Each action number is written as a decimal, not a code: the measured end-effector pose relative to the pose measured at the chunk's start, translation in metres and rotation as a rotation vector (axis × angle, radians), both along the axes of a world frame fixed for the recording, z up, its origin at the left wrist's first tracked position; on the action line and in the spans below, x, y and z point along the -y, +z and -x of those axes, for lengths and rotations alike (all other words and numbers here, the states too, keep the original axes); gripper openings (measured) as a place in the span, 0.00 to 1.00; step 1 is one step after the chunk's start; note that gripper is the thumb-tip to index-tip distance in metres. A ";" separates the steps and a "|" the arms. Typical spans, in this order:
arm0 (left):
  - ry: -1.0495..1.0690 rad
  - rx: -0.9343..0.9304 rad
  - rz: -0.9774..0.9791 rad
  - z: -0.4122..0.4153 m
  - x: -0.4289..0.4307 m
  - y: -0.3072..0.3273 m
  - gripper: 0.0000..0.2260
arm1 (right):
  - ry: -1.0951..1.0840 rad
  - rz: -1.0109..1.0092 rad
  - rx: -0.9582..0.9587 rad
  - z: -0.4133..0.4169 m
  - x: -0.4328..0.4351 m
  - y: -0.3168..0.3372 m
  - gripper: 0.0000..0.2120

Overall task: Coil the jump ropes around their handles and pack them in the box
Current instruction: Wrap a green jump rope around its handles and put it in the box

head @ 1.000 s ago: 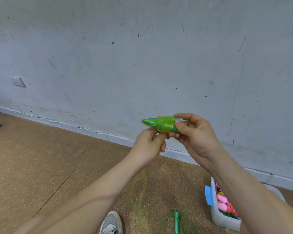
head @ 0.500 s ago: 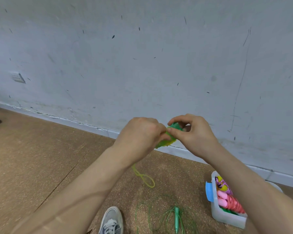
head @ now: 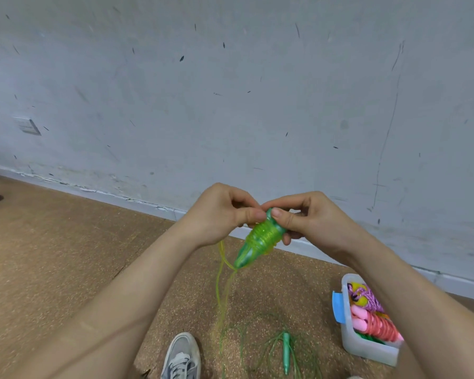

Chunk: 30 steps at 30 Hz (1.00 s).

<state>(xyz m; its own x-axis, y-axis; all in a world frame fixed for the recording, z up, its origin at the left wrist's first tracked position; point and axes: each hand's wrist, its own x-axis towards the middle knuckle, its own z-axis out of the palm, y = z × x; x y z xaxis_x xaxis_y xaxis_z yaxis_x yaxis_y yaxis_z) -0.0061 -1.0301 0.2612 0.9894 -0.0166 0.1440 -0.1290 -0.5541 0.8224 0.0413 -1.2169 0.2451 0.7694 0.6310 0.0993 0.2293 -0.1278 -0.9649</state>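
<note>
Green jump-rope handles [head: 259,242], partly wrapped in yellow-green rope, hang tilted with the tip pointing down-left in front of the wall. My right hand [head: 309,217] pinches their upper end between thumb and fingers. My left hand [head: 222,212] grips the rope right beside that end. The loose rope [head: 222,285] drops from my hands to the floor. A second green rope with its handle [head: 286,352] lies in loops on the floor. The clear plastic box [head: 367,348] at lower right holds coiled pink, purple and green ropes.
A grey wall with a white skirting board [head: 137,199] runs close in front. The floor is brown cork-like material. A grey sneaker [head: 181,356] stands at the bottom centre. A wall socket [head: 28,125] sits at the left.
The handles have swung from pointing left to pointing down-left. My left hand passed over them with the rope and now sits at their upper end beside my right hand.
</note>
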 end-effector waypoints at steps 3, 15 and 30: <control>-0.005 -0.076 0.120 0.000 -0.003 0.004 0.03 | 0.028 -0.053 -0.088 0.002 -0.001 0.000 0.09; -0.020 -0.075 0.301 -0.001 -0.006 0.005 0.05 | 0.047 -0.057 -0.159 0.000 -0.003 0.011 0.11; 0.093 -0.230 0.864 -0.012 0.019 -0.032 0.10 | -0.055 -0.570 -0.505 0.001 -0.014 0.008 0.12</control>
<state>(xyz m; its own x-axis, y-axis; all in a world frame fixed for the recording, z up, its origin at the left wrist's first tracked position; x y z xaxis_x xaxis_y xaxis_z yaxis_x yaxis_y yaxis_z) 0.0056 -1.0496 0.2291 0.9873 0.0870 -0.1330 0.1052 0.2698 0.9571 0.0400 -1.2030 0.2530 0.8366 0.5472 0.0261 -0.2494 0.4229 -0.8712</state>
